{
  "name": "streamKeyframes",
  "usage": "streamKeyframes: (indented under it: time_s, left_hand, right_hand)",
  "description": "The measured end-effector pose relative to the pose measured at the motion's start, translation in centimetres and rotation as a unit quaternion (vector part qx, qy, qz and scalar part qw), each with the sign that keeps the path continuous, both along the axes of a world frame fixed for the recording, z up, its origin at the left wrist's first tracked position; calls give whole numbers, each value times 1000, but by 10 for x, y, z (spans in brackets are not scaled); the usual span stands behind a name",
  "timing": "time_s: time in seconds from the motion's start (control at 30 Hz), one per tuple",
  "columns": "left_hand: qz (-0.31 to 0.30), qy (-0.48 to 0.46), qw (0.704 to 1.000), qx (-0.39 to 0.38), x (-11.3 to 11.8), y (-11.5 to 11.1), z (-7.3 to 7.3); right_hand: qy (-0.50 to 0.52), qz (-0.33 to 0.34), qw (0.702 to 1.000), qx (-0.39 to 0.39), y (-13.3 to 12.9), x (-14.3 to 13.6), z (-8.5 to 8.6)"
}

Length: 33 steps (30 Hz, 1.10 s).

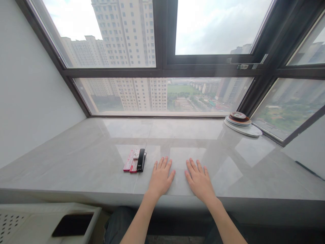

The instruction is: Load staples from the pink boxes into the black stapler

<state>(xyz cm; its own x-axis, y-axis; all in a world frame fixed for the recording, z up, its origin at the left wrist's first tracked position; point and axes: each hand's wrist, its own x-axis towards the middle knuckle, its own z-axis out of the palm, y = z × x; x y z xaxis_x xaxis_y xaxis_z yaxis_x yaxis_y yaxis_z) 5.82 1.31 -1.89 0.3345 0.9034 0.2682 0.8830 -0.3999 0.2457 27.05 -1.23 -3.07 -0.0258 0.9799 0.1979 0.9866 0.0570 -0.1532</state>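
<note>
My left hand point(161, 177) lies palm down on the pale marble-look sill point(83, 162), its fingers spread and holding nothing. My right hand point(199, 179) rests flat beside it, fingers also apart, with a gap of bare stone between the two. Just left of my left hand is a black stapler point(140, 160), not touched by it. Against the stapler's left side lie several small red-and-white boxes point(129, 160), one of them partly on top of the others. Their print is too small to read.
A stack of plates and round discs point(238, 122) stands in the far right corner by the window frame point(162, 73). Below the sill at lower left is a whitish plastic container point(33, 227) with a dark flat object point(73, 225) on it. The sill's front edge point(122, 195) runs under my wrists.
</note>
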Motion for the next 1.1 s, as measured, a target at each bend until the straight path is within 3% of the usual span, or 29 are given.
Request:
streamKeyframes:
  time_s: [1.1]
  left_hand:
    - [0,-6,1000,4,-1,-1,0]
  right_hand:
    - [7,1,1000,-6,1,0,0]
